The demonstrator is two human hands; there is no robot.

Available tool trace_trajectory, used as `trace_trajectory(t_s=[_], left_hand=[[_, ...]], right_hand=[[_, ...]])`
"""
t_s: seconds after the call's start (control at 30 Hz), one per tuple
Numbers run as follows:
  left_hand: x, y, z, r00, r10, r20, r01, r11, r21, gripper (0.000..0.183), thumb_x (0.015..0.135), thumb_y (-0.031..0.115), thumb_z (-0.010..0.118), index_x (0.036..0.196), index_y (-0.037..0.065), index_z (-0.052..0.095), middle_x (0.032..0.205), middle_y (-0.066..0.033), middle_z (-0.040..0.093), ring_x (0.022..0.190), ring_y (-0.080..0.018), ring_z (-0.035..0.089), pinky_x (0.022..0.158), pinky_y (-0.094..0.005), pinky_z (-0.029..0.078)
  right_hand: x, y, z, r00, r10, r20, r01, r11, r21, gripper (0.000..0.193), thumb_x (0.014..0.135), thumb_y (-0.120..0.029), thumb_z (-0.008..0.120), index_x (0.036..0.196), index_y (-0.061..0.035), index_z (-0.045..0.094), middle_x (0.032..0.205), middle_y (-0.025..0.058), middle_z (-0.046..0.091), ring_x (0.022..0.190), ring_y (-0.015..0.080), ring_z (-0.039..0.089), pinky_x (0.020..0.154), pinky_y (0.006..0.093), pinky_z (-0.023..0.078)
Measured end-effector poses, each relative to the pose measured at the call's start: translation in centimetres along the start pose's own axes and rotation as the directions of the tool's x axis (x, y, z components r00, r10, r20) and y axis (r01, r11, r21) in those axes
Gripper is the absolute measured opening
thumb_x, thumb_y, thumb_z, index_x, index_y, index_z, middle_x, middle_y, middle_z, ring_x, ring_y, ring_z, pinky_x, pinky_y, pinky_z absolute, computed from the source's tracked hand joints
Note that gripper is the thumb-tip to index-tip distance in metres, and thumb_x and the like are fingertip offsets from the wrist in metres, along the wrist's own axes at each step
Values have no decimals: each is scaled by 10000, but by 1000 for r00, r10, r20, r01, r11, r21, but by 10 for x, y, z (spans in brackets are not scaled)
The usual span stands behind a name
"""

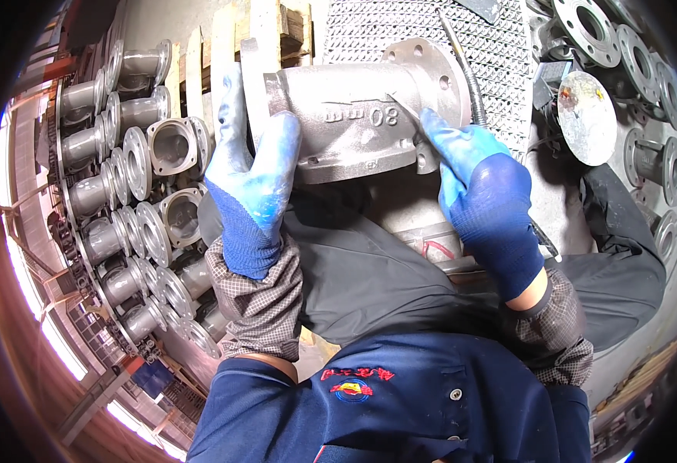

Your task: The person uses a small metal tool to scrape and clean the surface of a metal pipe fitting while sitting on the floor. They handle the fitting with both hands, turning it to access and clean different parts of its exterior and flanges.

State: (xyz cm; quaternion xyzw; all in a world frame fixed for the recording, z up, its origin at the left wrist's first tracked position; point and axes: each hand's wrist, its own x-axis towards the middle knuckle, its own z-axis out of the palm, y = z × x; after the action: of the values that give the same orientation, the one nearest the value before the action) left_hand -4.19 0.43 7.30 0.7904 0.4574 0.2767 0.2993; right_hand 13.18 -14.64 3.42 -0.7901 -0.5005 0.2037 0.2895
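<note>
A grey cast-metal valve body [346, 96] with flanged ends and raised lettering lies sideways in front of me, above my legs. Its left flange sits between the thumb and fingers of my left hand [253, 162], in a blue coated glove. My right hand [469, 166], gloved the same way, is closed at the right end of the casting near the round flange. From its fingers a thin pointed metal tool [406, 106] reaches onto the casting's surface. The tool's handle is hidden in the glove.
Rows of similar grey castings [153, 224] stand at left beside wooden pallet slats [194, 73]. Beyond the workpiece lies a patterned metal mesh [500, 69], with a long dark rod [462, 65] across it. At right are a round pale disc [587, 117] and more flanged castings [647, 166].
</note>
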Motion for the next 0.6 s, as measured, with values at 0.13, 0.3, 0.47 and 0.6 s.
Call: trace_trajectory(t_s=[0.13,0.3,0.47,0.6], left_hand=[[-1,-2,1,999,-51,-3,51,995,-81,592,863,52,674,1381,-96,429,1391,-198,491,1268,-222,475,1066,-325,359],[1,3,1,1000,-21,8,21,999,-36,597,867,58,675,1387,-94,423,1396,-196,488,1268,-218,474,1060,-325,365],[-2,0,0,1000,25,-13,-25,999,-43,591,864,45,670,1383,-97,425,1388,-198,497,1259,-221,484,1055,-327,374],[-1,-3,2,998,58,-16,-58,998,9,568,861,29,661,1367,-102,440,1372,-206,508,1255,-230,491,1055,-332,375]], right_hand=[[0,-5,-6,970,137,200,-120,988,-92,441,777,54,548,1195,-39,652,1063,180,672,940,331,646,815,361,519],[2,6,3,992,-23,-121,43,986,159,423,773,63,538,1173,-13,656,1084,191,670,950,334,648,853,359,515],[6,6,-3,997,4,-82,16,971,240,416,774,83,518,1159,6,656,1072,190,676,954,304,659,868,341,510],[8,9,0,993,-47,-109,69,975,211,428,781,104,492,1168,14,650,1049,183,682,933,264,663,854,320,507]])
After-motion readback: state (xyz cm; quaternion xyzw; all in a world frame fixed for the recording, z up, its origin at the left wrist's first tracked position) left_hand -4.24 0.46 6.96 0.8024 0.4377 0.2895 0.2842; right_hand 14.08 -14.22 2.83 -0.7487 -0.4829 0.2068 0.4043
